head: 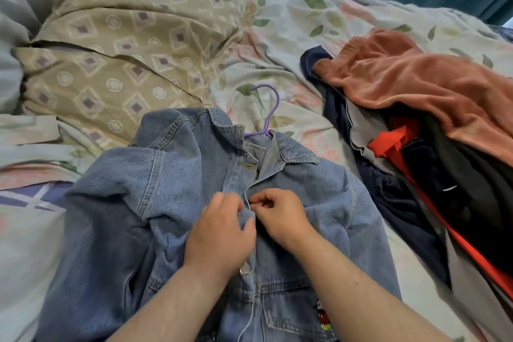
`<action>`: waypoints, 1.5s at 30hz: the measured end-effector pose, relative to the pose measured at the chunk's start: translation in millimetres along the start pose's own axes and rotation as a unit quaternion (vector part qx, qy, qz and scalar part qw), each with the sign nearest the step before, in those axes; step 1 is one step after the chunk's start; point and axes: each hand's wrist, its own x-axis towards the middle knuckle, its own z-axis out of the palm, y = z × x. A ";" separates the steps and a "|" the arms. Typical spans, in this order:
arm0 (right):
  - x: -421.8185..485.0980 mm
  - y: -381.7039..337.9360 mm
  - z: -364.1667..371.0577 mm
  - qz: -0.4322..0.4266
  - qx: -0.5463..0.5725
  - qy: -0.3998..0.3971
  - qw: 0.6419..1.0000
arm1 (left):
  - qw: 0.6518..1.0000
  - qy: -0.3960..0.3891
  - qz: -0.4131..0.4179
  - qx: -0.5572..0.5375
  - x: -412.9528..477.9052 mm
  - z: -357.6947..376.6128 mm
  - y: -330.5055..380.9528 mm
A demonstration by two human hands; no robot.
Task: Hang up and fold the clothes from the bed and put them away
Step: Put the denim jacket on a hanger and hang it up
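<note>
The floral-sheeted bed (291, 44) carries a denim jacket (194, 175), patterned pillows (125, 44) and heaped clothes (416, 108).

Clothes pile (433, 130) crowds right; bedspread (277, 44) beyond the jacket (177, 175) open.

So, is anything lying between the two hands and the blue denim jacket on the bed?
Nothing visible is. The left hand and the right hand both pinch the front opening of the blue denim jacket, with a purple hanger in its collar.
</note>
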 end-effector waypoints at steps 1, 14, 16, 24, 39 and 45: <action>0.6 1.1 1.2 0.002 0.009 0.002 1.000 | 1.000 -0.014 -0.011 0.026 7.3 0.5 -2.0; 2.4 7.8 4.7 0.013 0.006 -0.038 0.999 | 0.965 -0.098 -0.015 0.241 31.4 -10.6 -22.8; 2.7 7.6 4.8 0.013 0.015 -0.038 0.999 | 0.960 -0.105 -0.046 0.257 36.1 -10.5 -16.0; 5.4 8.0 10.1 0.028 0.044 -0.032 0.998 | 0.983 0.137 -0.090 -0.078 24.4 -20.8 6.0; -0.3 3.9 -8.5 0.089 0.268 -0.087 0.955 | 0.973 0.036 -0.158 -0.168 28.5 17.7 -18.1; -1.8 3.8 -11.7 0.087 0.320 -0.108 0.937 | 0.963 -0.034 -0.057 -0.261 14.2 26.8 3.5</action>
